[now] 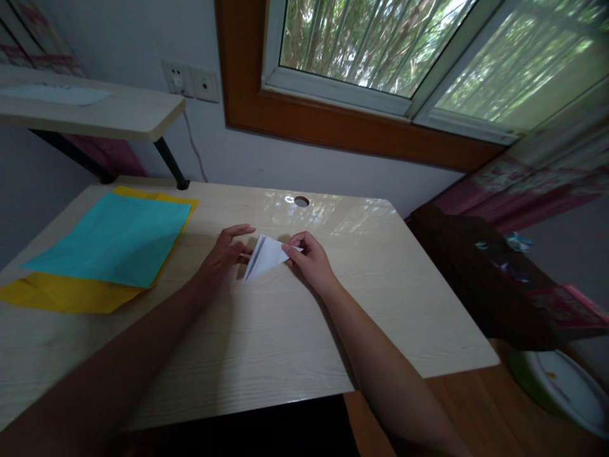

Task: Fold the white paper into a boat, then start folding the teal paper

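Note:
A small white paper (266,256), folded into a triangle, lies in the middle of the pale wooden desk (285,330). My right hand (309,259) pinches its right corner between thumb and fingers. My left hand (224,255) rests on the desk just left of the paper, its fingertips touching the paper's left edge and its fingers spread.
A teal sheet (114,238) lies on top of a yellow sheet (61,293) at the desk's left. A cable hole (301,201) sits near the far edge. A raised shelf (95,108) stands at the back left. To the right are a dark wooden piece (480,273) and a green-and-white bowl (561,387).

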`<control>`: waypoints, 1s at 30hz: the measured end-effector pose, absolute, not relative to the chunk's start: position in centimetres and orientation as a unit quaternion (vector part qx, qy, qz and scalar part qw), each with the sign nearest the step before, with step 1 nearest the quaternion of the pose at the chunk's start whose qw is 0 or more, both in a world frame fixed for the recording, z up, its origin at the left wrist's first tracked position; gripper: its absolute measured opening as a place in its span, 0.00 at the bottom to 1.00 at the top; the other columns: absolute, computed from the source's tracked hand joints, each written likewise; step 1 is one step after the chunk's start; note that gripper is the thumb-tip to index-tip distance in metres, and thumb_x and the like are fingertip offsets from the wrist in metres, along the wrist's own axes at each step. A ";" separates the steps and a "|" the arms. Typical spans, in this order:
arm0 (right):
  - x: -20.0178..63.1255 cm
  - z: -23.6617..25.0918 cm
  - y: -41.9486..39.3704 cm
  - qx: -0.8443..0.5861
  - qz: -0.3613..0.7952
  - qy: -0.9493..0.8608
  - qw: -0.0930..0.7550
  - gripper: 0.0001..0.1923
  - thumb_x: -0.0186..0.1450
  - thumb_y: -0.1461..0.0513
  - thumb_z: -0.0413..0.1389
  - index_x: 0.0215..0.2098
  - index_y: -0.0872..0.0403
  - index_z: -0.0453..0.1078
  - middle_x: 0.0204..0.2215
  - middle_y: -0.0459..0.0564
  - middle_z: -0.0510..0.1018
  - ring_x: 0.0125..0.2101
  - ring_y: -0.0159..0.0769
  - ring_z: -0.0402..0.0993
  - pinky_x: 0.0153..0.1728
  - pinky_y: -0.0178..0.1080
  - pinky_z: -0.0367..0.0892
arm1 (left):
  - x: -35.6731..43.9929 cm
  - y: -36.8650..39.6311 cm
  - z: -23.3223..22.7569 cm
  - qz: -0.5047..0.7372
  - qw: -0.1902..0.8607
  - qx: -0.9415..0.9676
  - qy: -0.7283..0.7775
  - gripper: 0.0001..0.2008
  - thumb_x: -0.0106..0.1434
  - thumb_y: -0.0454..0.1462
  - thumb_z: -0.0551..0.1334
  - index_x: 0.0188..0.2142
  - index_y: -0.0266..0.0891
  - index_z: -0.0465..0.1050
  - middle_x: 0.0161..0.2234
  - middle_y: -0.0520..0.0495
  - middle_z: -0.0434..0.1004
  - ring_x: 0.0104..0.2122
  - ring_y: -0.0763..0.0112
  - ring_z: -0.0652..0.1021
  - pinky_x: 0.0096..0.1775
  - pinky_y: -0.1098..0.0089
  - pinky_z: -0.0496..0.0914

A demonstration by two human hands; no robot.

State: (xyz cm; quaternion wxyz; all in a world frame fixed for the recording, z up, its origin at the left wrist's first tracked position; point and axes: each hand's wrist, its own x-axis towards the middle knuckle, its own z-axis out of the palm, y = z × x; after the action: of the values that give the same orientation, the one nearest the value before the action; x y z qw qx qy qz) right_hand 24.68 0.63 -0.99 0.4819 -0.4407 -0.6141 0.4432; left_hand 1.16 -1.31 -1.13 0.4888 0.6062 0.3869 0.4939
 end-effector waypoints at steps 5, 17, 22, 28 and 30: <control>24.8 -1.3 0.9 -0.448 0.460 -0.582 0.498 0.13 0.63 0.53 0.63 0.35 0.52 0.68 0.26 0.41 0.73 0.22 0.28 0.71 0.23 0.33 0.66 | 1.1 -1.8 -0.7 0.437 0.386 0.722 0.373 0.32 0.59 0.42 0.71 0.61 0.52 0.63 0.68 0.41 0.53 0.56 0.58 0.73 0.44 0.64 0.78; 24.6 -0.8 0.3 -0.401 0.534 -0.566 0.484 0.11 0.63 0.53 0.63 0.37 0.51 0.71 0.23 0.39 0.70 0.21 0.28 0.69 0.25 0.33 0.67 | 0.9 -0.6 -1.3 0.407 0.179 0.826 0.347 0.26 0.64 0.38 0.67 0.61 0.45 0.69 0.64 0.39 0.65 0.61 0.55 0.70 0.60 0.51 0.69; 24.7 -0.3 0.1 -0.400 0.525 -0.569 0.490 0.11 0.64 0.53 0.63 0.36 0.52 0.73 0.24 0.42 0.74 0.22 0.28 0.70 0.24 0.33 0.63 | 1.1 -0.8 -1.2 0.396 0.207 0.821 0.356 0.19 0.68 0.39 0.64 0.58 0.43 0.72 0.56 0.41 0.76 0.55 0.59 0.76 0.58 0.54 0.71; 24.6 0.2 -0.2 -0.391 0.493 -0.611 0.481 0.13 0.63 0.52 0.64 0.34 0.53 0.73 0.25 0.43 0.74 0.26 0.31 0.70 0.29 0.35 0.65 | 1.2 -1.2 -0.8 0.374 0.204 0.833 0.352 0.17 0.68 0.36 0.61 0.56 0.44 0.72 0.53 0.43 0.78 0.53 0.62 0.78 0.56 0.60 0.72; 24.5 0.2 -0.3 -0.380 0.476 -0.636 0.474 0.13 0.62 0.52 0.65 0.36 0.52 0.73 0.28 0.44 0.74 0.28 0.31 0.70 0.30 0.35 0.65 | 1.3 -1.4 -0.7 0.358 0.189 0.841 0.358 0.19 0.68 0.34 0.59 0.58 0.45 0.70 0.53 0.44 0.78 0.52 0.63 0.78 0.55 0.61 0.72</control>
State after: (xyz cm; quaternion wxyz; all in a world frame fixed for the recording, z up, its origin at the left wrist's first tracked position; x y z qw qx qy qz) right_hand 24.49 -0.30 0.18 0.4736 -0.3800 -0.6364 0.4757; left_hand 1.28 -1.43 -0.66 0.1893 0.8413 0.3579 0.3582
